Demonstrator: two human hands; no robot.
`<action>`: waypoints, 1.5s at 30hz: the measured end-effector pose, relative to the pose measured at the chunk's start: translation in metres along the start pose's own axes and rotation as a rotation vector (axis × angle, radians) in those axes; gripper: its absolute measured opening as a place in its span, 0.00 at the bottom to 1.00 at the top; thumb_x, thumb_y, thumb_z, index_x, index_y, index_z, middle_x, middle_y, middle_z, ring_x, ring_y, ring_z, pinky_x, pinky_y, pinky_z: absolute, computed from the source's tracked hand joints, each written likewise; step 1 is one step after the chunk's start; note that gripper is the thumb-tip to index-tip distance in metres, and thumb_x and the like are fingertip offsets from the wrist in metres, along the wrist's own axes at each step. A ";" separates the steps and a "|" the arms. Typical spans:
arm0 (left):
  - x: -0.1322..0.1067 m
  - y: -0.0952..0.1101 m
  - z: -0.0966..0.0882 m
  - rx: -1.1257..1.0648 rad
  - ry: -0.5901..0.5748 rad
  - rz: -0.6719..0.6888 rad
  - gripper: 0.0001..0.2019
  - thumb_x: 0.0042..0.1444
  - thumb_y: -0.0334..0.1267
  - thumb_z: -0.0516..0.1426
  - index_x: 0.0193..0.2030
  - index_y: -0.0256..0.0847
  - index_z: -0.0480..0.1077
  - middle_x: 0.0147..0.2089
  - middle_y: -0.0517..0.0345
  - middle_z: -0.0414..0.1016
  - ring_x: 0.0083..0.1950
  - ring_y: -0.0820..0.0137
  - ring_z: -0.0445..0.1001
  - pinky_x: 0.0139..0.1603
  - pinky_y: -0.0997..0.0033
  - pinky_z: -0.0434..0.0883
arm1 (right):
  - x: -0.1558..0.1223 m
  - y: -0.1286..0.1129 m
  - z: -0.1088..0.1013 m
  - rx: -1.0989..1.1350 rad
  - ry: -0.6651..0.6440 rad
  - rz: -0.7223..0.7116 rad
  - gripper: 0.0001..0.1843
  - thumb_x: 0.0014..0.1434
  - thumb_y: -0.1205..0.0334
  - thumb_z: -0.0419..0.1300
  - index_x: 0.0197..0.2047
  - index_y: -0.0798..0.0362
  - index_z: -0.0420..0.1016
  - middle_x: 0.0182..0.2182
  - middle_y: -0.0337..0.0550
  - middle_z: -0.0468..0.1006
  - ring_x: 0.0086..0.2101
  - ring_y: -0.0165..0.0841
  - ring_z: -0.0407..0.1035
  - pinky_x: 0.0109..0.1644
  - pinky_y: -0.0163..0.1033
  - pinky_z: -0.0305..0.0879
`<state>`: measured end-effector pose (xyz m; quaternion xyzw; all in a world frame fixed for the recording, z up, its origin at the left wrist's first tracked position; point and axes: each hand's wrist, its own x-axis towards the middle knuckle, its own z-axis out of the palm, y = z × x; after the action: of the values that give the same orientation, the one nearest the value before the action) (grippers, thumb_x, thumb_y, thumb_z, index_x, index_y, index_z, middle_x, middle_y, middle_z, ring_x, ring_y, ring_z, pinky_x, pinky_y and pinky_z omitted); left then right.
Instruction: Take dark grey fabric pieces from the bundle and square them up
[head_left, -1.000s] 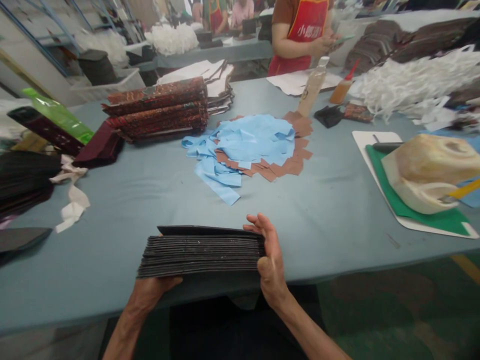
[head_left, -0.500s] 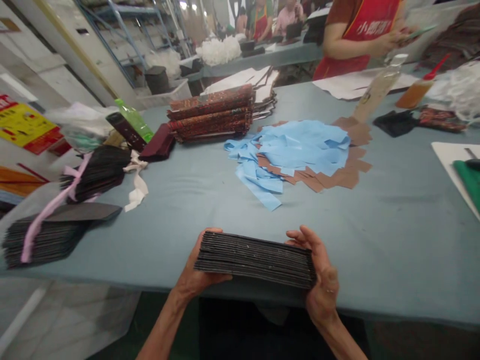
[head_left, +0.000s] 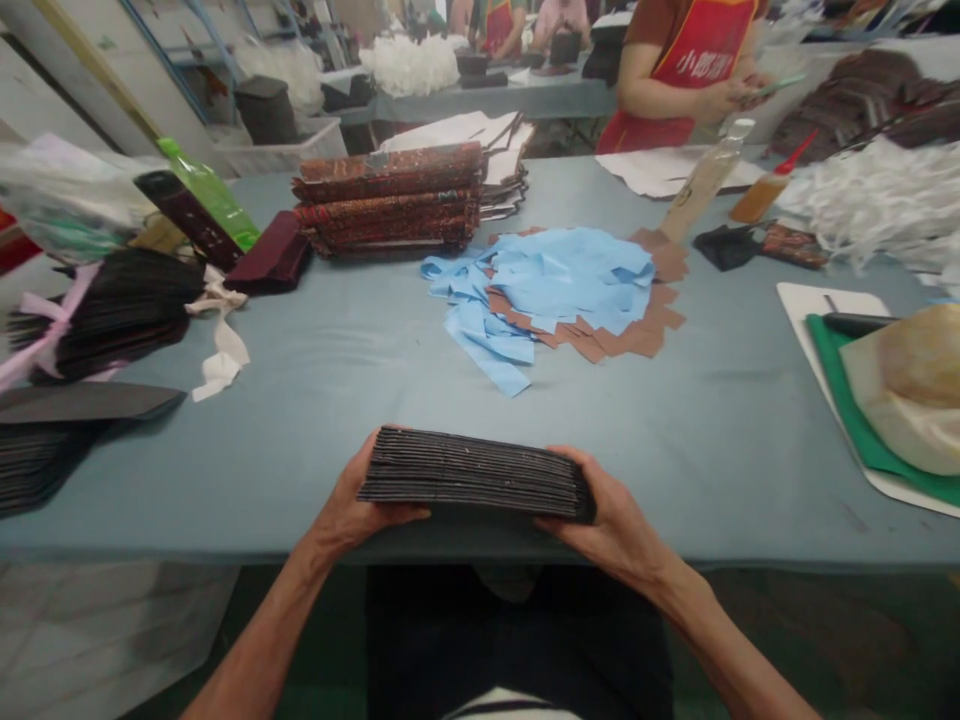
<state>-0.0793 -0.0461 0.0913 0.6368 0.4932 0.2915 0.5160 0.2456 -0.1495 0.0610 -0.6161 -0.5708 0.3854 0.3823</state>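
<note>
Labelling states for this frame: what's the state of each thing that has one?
Black sheet stack: gripped at both ends at the table's near edge.
Left hand: shut on its left end.
Right hand: shut on its right end.
Blue strips: loose heap on brown pieces.
Patterned stack: piled, untouched.
Clear bottle: capped, standing.
Black bundle: tied with pink ribbon.

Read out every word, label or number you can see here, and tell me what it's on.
"小郎酒" in white, on the red apron worn at the far side.
Label on the clear bottle: too blurred to read.
The black stack held by the left hand and right hand: no text.
</note>
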 end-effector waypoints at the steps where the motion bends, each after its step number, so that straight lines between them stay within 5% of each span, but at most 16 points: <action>1: 0.001 0.002 0.001 0.000 0.019 -0.014 0.36 0.36 0.41 0.77 0.55 0.42 0.73 0.47 0.57 0.83 0.49 0.55 0.81 0.56 0.56 0.79 | 0.002 -0.003 0.000 -0.002 0.000 0.009 0.35 0.50 0.57 0.72 0.61 0.50 0.71 0.50 0.49 0.82 0.50 0.46 0.77 0.60 0.51 0.72; 6: 0.014 0.021 0.004 -0.060 0.052 -0.133 0.35 0.37 0.54 0.75 0.50 0.40 0.75 0.52 0.49 0.85 0.56 0.48 0.81 0.60 0.52 0.78 | 0.017 -0.026 -0.008 0.074 -0.036 0.121 0.29 0.52 0.49 0.71 0.55 0.50 0.74 0.44 0.45 0.83 0.46 0.44 0.77 0.54 0.48 0.73; 10: 0.024 0.039 0.000 -0.124 -0.043 -0.317 0.35 0.47 0.64 0.70 0.52 0.38 0.76 0.49 0.45 0.86 0.47 0.51 0.85 0.47 0.55 0.82 | 0.027 -0.043 -0.014 0.192 -0.170 0.262 0.29 0.55 0.39 0.68 0.51 0.52 0.75 0.42 0.46 0.85 0.41 0.43 0.80 0.43 0.45 0.76; 18: 0.029 0.037 -0.018 -0.093 -0.194 -0.498 0.39 0.47 0.69 0.69 0.55 0.39 0.78 0.51 0.45 0.87 0.49 0.54 0.86 0.44 0.63 0.81 | 0.027 -0.045 0.002 0.279 -0.281 0.397 0.33 0.57 0.35 0.66 0.53 0.54 0.77 0.48 0.50 0.86 0.47 0.47 0.80 0.52 0.48 0.74; 24: 0.068 0.053 -0.078 0.108 -0.376 -0.527 0.34 0.44 0.65 0.73 0.50 0.41 0.81 0.49 0.49 0.87 0.47 0.56 0.85 0.47 0.62 0.81 | 0.013 -0.071 0.072 0.510 -0.244 0.570 0.35 0.51 0.40 0.72 0.55 0.53 0.75 0.43 0.47 0.87 0.45 0.44 0.81 0.44 0.42 0.73; 28: 0.115 0.076 -0.120 0.329 -0.552 -0.560 0.17 0.61 0.46 0.70 0.50 0.38 0.79 0.49 0.52 0.85 0.45 0.63 0.84 0.50 0.57 0.81 | 0.010 -0.105 0.146 0.747 -0.253 0.692 0.38 0.47 0.39 0.74 0.54 0.52 0.73 0.45 0.50 0.87 0.44 0.44 0.82 0.40 0.42 0.74; 32: 0.166 0.089 -0.134 0.543 -0.702 -0.606 0.12 0.68 0.42 0.66 0.52 0.37 0.77 0.49 0.53 0.83 0.45 0.64 0.83 0.49 0.57 0.82 | 0.021 -0.135 0.202 0.844 -0.270 0.731 0.34 0.52 0.38 0.71 0.52 0.53 0.72 0.50 0.53 0.86 0.46 0.43 0.82 0.39 0.40 0.74; 38: 0.219 0.085 -0.139 0.724 -0.832 -0.553 0.17 0.69 0.45 0.65 0.58 0.38 0.75 0.54 0.50 0.81 0.50 0.62 0.82 0.52 0.55 0.82 | 0.052 -0.156 0.234 0.901 -0.148 0.829 0.22 0.63 0.51 0.67 0.54 0.54 0.70 0.52 0.52 0.85 0.40 0.33 0.81 0.34 0.33 0.72; 45: 0.236 0.070 -0.142 0.857 -0.881 -0.536 0.17 0.69 0.47 0.65 0.56 0.38 0.77 0.55 0.50 0.82 0.54 0.60 0.82 0.59 0.50 0.79 | 0.068 -0.165 0.248 0.935 -0.147 0.893 0.19 0.69 0.54 0.63 0.56 0.56 0.69 0.52 0.53 0.84 0.35 0.27 0.79 0.29 0.27 0.68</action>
<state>-0.1005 0.2266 0.1669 0.7004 0.4497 -0.3556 0.4253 -0.0445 -0.0644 0.1064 -0.5348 -0.0567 0.7561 0.3729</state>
